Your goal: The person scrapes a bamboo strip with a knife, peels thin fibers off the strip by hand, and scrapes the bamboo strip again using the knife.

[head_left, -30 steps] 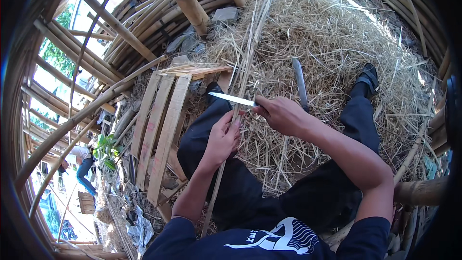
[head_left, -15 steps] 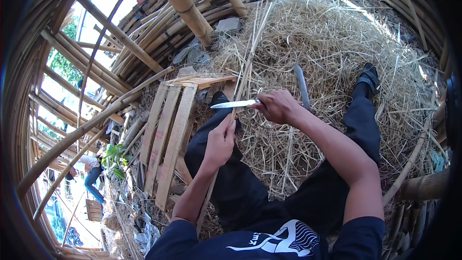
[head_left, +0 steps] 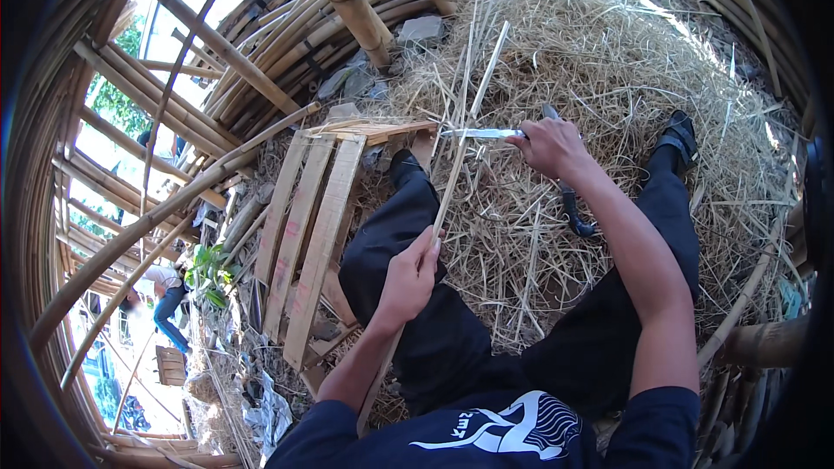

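Apparently shaving thin strip [head_left: 449, 191], clenched in left hand [head_left: 408, 282] and extending toward 1 o'clock; grasping knife [head_left: 486, 133] across strip in right hand [head_left: 552, 148]. Next, likely hold strip steady, draw knife along.

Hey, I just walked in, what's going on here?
A person is working with a knife in the right hand and a long pale strip in the left hand. From this view, the blade crosses the strip, farther out than the left hand. A tool with a dark, curved handle lies on the straw-like pile, partly hidden by the right arm. A slatted wooden frame stands to the left.
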Available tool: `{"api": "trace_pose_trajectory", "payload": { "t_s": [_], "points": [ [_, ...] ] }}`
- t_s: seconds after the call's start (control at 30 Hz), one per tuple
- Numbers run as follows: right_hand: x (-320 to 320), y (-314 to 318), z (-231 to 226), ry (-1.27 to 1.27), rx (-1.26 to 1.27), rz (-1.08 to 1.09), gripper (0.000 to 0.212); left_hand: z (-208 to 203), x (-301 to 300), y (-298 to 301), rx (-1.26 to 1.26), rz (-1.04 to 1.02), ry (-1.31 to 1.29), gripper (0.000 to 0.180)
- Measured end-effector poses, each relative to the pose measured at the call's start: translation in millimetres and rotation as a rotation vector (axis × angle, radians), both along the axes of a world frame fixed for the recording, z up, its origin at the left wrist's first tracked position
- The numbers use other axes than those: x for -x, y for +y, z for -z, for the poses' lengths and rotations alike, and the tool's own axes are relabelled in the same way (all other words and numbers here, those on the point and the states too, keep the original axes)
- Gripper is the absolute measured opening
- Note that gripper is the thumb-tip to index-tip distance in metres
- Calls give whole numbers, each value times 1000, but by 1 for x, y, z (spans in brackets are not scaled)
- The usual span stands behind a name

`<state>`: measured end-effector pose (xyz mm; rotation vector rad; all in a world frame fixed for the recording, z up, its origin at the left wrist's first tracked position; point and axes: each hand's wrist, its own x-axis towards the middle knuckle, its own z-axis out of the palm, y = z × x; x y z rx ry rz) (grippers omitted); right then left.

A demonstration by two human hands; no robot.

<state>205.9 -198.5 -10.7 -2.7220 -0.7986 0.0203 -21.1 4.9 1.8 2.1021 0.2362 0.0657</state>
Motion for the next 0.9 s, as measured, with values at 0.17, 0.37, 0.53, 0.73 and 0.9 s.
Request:
{"api": "trace_pose_trajectory", "payload": {
  "t_s": [0.17,0.37,0.53,0.73,0.9],
  "points": [
    [-6,-6,10,-52,-45,-36,55,-1,12,-4,-61,41,17,28],
    [-12,-4,19,148,-114,-95,62,0,16,-1,111,-12,138,28],
    [-18,-16,5,1471,-570,5,61,-3,3,-4,201,17,129,30],
    [41,19,-25,374,-234,-37,58,17,-17,9,120,52,-12,32],
    [84,15,-21,196,-196,-240,41,-7,-33,-9,-154,-3,-127,28]
  ]
}}
